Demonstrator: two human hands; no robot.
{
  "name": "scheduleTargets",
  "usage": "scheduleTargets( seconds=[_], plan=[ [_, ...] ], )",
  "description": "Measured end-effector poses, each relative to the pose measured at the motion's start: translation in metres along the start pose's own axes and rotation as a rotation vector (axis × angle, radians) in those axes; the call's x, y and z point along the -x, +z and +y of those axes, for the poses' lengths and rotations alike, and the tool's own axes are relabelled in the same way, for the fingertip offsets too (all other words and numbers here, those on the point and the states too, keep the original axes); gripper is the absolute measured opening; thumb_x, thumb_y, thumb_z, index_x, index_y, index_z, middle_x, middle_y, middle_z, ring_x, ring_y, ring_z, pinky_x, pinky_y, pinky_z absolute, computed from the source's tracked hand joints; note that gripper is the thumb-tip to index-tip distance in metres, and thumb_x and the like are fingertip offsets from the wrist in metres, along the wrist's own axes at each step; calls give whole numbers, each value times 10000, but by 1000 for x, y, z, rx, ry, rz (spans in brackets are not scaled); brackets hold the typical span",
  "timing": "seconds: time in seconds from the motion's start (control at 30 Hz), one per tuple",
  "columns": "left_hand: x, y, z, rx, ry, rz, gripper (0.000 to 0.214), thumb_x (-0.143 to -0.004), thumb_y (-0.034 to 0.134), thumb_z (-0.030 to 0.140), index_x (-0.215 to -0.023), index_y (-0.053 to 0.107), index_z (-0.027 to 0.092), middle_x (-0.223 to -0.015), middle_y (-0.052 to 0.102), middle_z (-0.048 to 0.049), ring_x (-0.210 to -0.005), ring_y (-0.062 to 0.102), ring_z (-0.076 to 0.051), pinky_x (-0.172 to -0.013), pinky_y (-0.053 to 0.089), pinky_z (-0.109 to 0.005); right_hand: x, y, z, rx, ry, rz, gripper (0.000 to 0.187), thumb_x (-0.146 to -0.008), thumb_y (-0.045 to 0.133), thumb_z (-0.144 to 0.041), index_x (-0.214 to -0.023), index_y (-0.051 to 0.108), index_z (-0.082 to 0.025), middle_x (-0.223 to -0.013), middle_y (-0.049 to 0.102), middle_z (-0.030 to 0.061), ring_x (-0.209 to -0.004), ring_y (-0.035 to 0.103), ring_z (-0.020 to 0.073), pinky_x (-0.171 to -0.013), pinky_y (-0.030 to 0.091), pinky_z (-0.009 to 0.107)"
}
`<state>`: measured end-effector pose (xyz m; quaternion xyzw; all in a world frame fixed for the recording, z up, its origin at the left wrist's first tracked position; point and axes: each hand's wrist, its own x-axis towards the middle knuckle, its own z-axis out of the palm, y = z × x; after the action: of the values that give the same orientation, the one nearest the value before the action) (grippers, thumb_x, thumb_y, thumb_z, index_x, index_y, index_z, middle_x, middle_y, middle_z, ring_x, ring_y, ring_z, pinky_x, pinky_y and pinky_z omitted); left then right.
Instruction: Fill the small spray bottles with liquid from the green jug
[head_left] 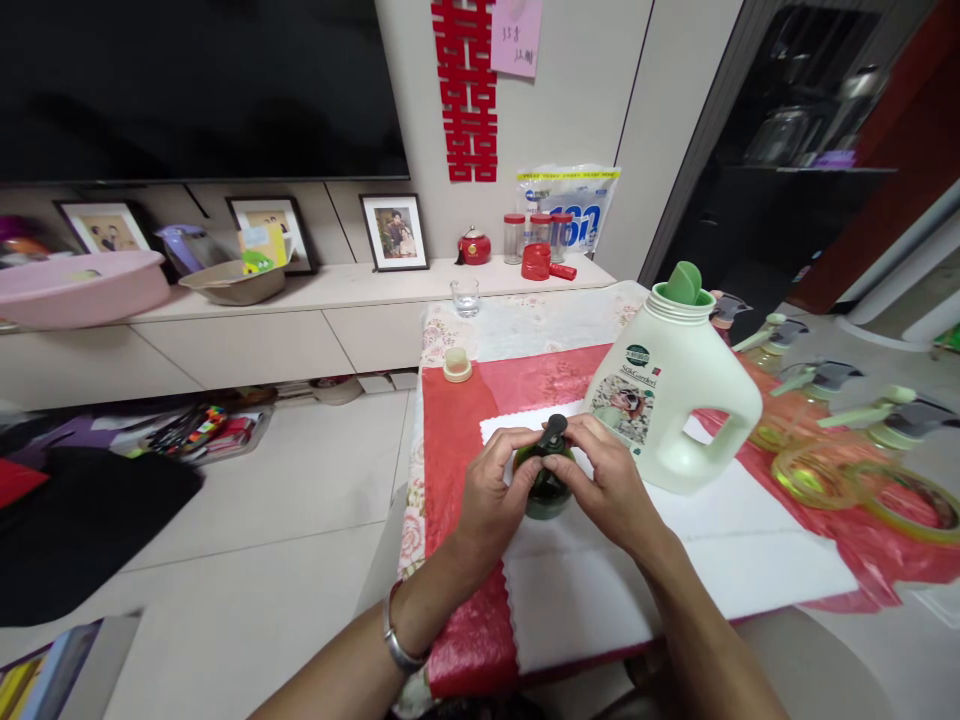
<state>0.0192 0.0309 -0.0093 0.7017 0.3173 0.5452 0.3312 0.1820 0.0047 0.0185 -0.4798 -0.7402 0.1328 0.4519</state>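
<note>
A small dark green pump bottle (550, 500) stands on the white cloth (577, 590). My left hand (487, 485) is closed around its upper left side. On the other side my right hand (604, 475) grips it too, and both thumbs meet at the front near the neck. The black pump head (555, 428) sticks up between my fingers. Just behind and right of my right hand stands a large pale green jug (697, 385) with a handle. Something green (684, 284) rises out of its mouth. My fingers hide much of the bottle's shoulder.
A pale cap (457, 365) and a drinking glass (465, 297) are at the table's far left. Several clear pump bottles (806, 395) and a roll of tape (911, 505) stand on the right. Behind is a low cabinet (247, 345) with picture frames and jars.
</note>
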Motion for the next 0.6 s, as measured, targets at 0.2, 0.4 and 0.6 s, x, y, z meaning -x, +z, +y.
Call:
scheduleTargets(
  seconds=[0.2,0.4,0.6],
  plan=[
    [3,0,-5,-96,98,0,174,-945,577,182,-1101,640,227,-1074,713,-60,-1016,673,-185,-917,537,-346,0,-4,-3,-2,22,-5,90,-958,589,-258,-1002,615,-183,-994,592,55,-938,546,175,-813,450,303],
    [4,-1,-5,-136,136,-6,193,-960,552,195,-1132,632,226,-1085,717,-69,-1021,678,-189,-907,547,-344,-1,-9,-6,-46,44,-71,116,-987,524,-250,-1006,620,-187,-987,583,58,-917,543,163,-802,453,292],
    [3,-1,-3,-125,168,-20,269,-985,449,138,-1181,618,212,-1101,692,-85,-1047,655,-186,-929,531,-346,2,-1,-2,46,80,93,209,-865,719,-316,-956,601,-170,-836,533,16,-718,488,127,-652,418,264]
  ],
)
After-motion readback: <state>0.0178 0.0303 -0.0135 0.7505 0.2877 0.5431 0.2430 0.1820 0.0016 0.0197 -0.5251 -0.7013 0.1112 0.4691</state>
